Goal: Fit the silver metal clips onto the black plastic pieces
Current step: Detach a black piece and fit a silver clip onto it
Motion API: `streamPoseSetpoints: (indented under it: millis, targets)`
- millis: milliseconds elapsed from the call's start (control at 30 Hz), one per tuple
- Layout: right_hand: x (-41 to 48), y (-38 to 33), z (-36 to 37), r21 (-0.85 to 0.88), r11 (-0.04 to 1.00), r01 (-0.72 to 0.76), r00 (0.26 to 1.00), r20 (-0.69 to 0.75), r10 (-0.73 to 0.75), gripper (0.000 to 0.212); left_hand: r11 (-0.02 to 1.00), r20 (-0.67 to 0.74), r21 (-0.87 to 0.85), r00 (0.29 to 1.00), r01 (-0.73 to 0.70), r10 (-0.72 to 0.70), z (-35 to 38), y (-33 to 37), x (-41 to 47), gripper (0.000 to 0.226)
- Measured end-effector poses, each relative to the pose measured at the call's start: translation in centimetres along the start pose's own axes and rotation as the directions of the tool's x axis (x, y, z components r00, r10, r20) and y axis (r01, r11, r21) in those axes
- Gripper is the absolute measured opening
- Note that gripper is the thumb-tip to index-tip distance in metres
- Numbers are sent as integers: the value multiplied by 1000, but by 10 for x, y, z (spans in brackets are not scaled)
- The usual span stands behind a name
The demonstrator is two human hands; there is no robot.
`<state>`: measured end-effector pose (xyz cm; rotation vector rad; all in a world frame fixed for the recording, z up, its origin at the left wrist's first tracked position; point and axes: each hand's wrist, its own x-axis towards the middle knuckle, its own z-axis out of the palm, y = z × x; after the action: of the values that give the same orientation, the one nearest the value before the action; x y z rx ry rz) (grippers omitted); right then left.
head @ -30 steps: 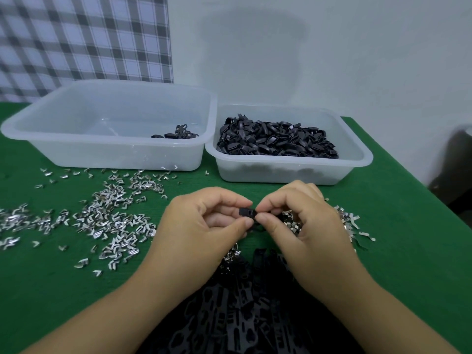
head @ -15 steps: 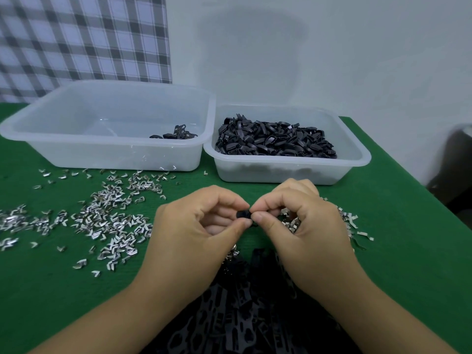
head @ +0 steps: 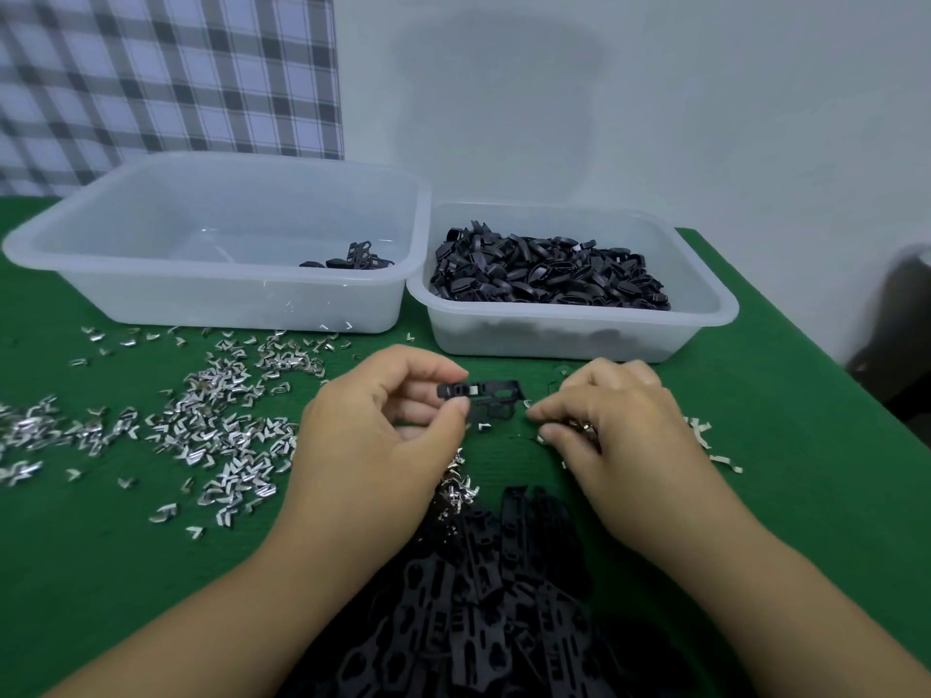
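My left hand (head: 383, 435) pinches a black plastic piece (head: 496, 392) at its left end and holds it level above the green table. A silver clip (head: 473, 390) sits on that piece beside my fingertips. My right hand (head: 614, 435) is a short way right of the piece and does not touch it. Its fingers curl round a few silver clips (head: 579, 425), with one tiny clip (head: 527, 404) at the fingertips. Loose silver clips (head: 216, 425) lie scattered on the table to the left. A pile of black plastic pieces (head: 493, 596) lies in front of me between my forearms.
Two clear plastic tubs stand at the back. The left tub (head: 151, 274) holds only a few black pieces (head: 352, 256). The right tub (head: 705, 314) is heaped with black pieces (head: 549, 274). More clips (head: 715, 445) lie right of my right hand. The table's right edge (head: 826, 365) runs diagonally.
My hands were together on the black piece; now the right hand has drawn away to the right. The left hand keeps the piece, which now shows at full length with a clip on it.
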<state>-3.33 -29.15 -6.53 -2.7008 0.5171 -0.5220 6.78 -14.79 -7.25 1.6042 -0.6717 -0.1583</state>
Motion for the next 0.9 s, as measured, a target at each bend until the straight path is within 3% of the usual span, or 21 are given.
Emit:
streamPoseSetpoints:
  millis: [367,633,800,900]
  targets:
    - [-2,-3,1,-61,997,37,997,64,-33,11,1000,12,15,1000,1,-1,0,-1,0,27]
    - [-6,-11,-1,290,955,54,988,-153,-9,17,975,47,180,991,-129,123,0,0,-1,35]
    - [-8,-18,3,633,774,38,979,-177,96,15,952,119,229,977,-201,178,0,3,-2,25]
    - [-9,-21,3,708,705,55,976,-186,111,18,944,165,233,966,-232,197,-1,3,-3,15]
